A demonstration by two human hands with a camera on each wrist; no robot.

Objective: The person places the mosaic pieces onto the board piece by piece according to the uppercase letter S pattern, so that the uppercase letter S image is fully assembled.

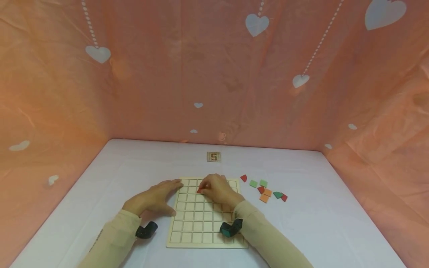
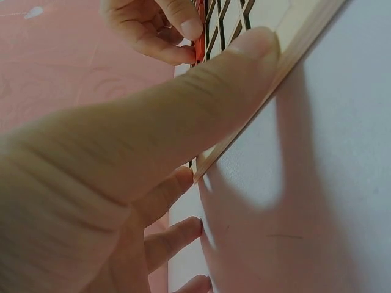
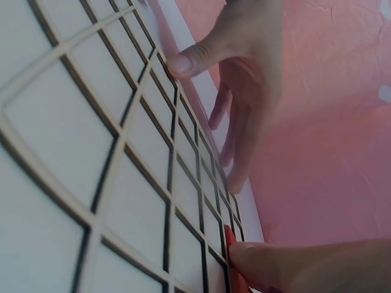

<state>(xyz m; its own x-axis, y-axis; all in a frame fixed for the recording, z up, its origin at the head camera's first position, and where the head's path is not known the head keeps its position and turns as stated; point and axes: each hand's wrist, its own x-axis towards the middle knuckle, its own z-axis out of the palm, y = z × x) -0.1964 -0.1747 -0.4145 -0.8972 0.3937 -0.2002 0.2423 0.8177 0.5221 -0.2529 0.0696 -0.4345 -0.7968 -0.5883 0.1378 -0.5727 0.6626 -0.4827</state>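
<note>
- Your right hand (image 1: 218,189) is pinching a red piece (image 1: 199,191) between thumb and finger, over the grid board (image 1: 197,226) near its far side.
- Your left hand (image 1: 155,198) is spreading its fingers, its thumb resting on the board's left edge; the red piece is staying to its right.
- The board is offering rows of square cells; whether the red piece is sitting inside one, I cannot tell.
- Loose pieces (image 1: 264,198), red, orange and green, are lying right of the board.

Behind the grid board (image 1: 198,216), a card (image 1: 213,156); to the board's right, loose pieces (image 1: 267,192)
</note>
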